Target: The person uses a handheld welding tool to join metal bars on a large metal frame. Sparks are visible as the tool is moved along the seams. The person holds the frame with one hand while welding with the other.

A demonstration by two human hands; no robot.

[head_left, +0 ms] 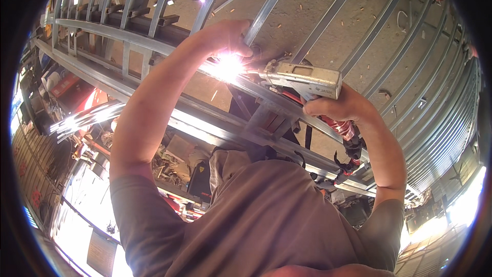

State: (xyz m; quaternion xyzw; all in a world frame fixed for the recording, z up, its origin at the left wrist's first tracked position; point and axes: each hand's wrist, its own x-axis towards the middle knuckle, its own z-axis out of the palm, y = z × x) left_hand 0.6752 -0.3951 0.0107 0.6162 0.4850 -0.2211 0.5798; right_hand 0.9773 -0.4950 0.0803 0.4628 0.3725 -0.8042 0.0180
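Grey-brown shirt [271, 215] nearest; steel rail [128, 36] runs from left into blinding weld glare [229, 66], left hand [228, 38] gripping a steel bar [271, 6] by its near end, joint washed out. Pistol-style welding gun [302, 78] aims there, gripped by right hand [341, 106], trigger not visible. Likely mid-weld, bar to rail; next calls for steady hands.

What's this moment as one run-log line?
Left hand: holding metal bar | Right hand: gripping welding gun | Bright sparks: near gun's tip

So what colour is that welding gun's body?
The welding gun in the right hand is pale grey, best seen in the head view.
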